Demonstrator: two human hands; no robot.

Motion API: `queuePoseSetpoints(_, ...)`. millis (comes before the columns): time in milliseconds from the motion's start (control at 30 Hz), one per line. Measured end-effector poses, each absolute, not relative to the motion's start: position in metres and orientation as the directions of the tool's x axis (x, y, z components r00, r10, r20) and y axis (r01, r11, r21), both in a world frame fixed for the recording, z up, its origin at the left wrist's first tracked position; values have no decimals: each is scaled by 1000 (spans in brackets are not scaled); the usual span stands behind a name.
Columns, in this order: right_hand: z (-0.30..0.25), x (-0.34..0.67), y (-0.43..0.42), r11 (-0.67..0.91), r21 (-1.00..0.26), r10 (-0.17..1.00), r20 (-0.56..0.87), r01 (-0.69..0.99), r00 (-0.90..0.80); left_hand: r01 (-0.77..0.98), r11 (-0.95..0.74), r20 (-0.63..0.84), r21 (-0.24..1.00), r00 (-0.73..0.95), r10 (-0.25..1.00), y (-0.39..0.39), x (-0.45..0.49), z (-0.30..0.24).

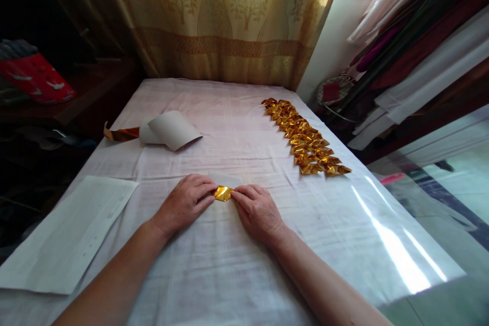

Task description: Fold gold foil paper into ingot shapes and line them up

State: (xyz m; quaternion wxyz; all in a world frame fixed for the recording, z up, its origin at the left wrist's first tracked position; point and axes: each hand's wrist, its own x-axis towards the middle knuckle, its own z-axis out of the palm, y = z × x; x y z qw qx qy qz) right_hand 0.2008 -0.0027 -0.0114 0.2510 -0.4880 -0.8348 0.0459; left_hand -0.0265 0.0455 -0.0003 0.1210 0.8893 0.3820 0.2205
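Observation:
Between my two hands is a small piece of folded gold foil paper [223, 193], shiny and low over the white cloth. My left hand [187, 198] pinches its left end, and my right hand [257, 209] pinches the right end. The fingers cover both tips of the piece. To the right, folded gold foil pieces [301, 135] lie in two close rows, several in each. Left of centre, a curled sheet [171, 130], pale grey outside, rests near my left hand, with a gold-brown strip [124, 134] sticking out at its left end.
A white cloth [237, 275] covers the table. White paper [69, 234] lies at the left edge. A red container [42, 79] stands on a dark shelf at far left. Behind the table hangs a gold curtain [240, 15]; clothes [416, 56] hang at the right.

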Motion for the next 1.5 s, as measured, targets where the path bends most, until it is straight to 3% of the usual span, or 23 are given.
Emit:
queuePoseSetpoints(300, -4, 195, 0, 451, -346, 884, 298, 823, -360, 613, -692, 335, 382, 606, 721, 53, -38, -9)
queuePoseSetpoints(900, -13, 197, 4, 441, -401, 883, 351, 803, -310, 594, -726, 285, 347, 671, 685, 42, -26, 1)
queuePoseSetpoints(1267, -11, 204, 15, 379, -477, 923, 259, 793, -285, 682, -605, 271, 411, 542, 796, 38, -17, -3)
queuePoseSetpoints(1500, -1, 197, 25, 299, -387, 954, 149, 872, -261, 798, -495, 144, 344, 476, 867, 33, -7, 1)
